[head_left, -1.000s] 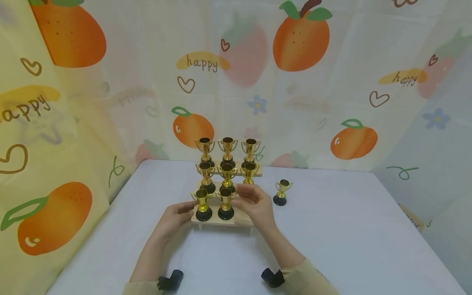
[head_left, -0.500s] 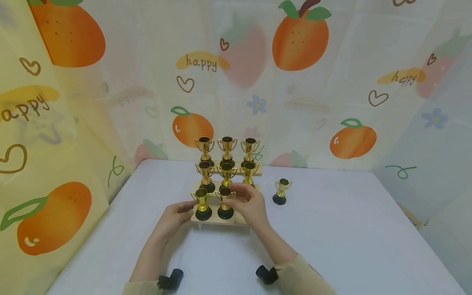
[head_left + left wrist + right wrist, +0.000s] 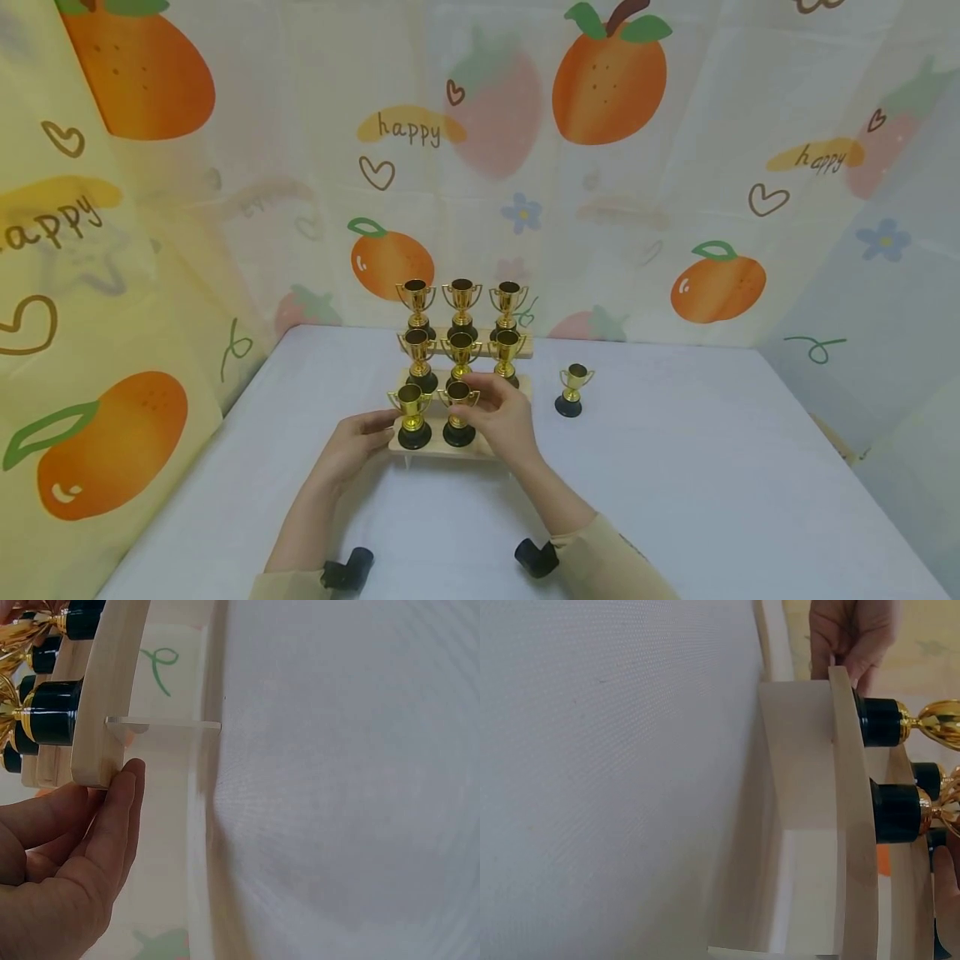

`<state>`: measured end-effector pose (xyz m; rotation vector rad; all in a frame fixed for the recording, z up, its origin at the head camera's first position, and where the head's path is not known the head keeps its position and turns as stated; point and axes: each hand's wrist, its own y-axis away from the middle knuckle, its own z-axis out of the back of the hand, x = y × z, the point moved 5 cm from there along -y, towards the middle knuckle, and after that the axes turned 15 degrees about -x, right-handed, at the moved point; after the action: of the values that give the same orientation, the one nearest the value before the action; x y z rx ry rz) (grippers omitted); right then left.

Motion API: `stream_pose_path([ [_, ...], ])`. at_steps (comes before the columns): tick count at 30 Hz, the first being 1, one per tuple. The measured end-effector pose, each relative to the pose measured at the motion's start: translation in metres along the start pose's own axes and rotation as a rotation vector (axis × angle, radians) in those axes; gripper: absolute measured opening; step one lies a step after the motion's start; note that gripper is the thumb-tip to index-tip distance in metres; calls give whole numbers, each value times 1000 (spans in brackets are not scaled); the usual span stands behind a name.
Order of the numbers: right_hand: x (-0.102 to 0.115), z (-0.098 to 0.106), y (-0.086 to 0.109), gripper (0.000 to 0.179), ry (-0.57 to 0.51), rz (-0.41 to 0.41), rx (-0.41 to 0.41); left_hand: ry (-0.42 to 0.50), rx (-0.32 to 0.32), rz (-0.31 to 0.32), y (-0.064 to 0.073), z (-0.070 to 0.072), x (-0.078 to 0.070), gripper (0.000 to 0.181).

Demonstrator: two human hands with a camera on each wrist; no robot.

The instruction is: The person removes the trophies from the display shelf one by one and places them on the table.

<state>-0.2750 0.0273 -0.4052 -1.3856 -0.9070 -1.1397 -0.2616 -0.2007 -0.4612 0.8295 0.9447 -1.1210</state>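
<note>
A gold trophy (image 3: 458,429) with a black base stands upright on the lowest step of a wooden stand (image 3: 437,443), at the fingertips of the right hand (image 3: 506,418). That hand pinches it, the thumb on the near side of the cup and the fingers behind. The left hand (image 3: 358,446) grips the left end of the same step; in the left wrist view its fingers press against the end of the board, just beside a thin pale leg (image 3: 166,724). Between the two hands, just beside the left one, stands another front trophy (image 3: 412,419). Beyond the hands, three middle-row trophies (image 3: 419,363) stand on the next step, partly hidden by the right hand and the front cups, and three back-row trophies (image 3: 417,308) fill the highest step, farthest from the hands. To the right of the right hand, apart from the stand, a lone trophy (image 3: 573,390) stands upright on the white tabletop (image 3: 712,458). Beige sleeves (image 3: 611,560) and small black devices (image 3: 350,570) sit behind both hands, and a fruit-patterned cloth (image 3: 315,108) hangs beyond everything.
</note>
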Motion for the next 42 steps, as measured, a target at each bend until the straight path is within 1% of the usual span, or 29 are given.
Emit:
stream_pose_path([
  [3, -1, -1, 1, 43, 6, 13, 2, -1, 3, -3, 0, 0, 0, 41],
  [11, -2, -1, 1, 42, -5, -4, -7, -10, 1, -6, 2, 1, 1, 41],
  [16, 1, 3, 2, 42, -17, -19, -18, -10, 6, -10, 1, 1, 1, 41],
  [21, 7, 10, 1, 43, -29, -14, -29, -14, 4, -14, 1, 1, 0, 41],
  [26, 13, 23, -2, 44, -66, -17, -43, -9, 9, -9, 1, 0, -1, 41],
  [30, 17, 37, -8, 43, -99, -15, -34, -11, 8, -6, 1, 1, -2, 41],
  [36, 28, 63, -13, 43, -95, 22, -22, -38, 4, -15, 0, 1, -2, 41],
  [39, 31, 76, -15, 43, -81, 50, -36, -46, 9, -13, 0, 1, -2, 41],
  [42, 32, 87, -16, 43, -77, 57, -55, -41, 14, -10, -1, 0, -2, 42],
])
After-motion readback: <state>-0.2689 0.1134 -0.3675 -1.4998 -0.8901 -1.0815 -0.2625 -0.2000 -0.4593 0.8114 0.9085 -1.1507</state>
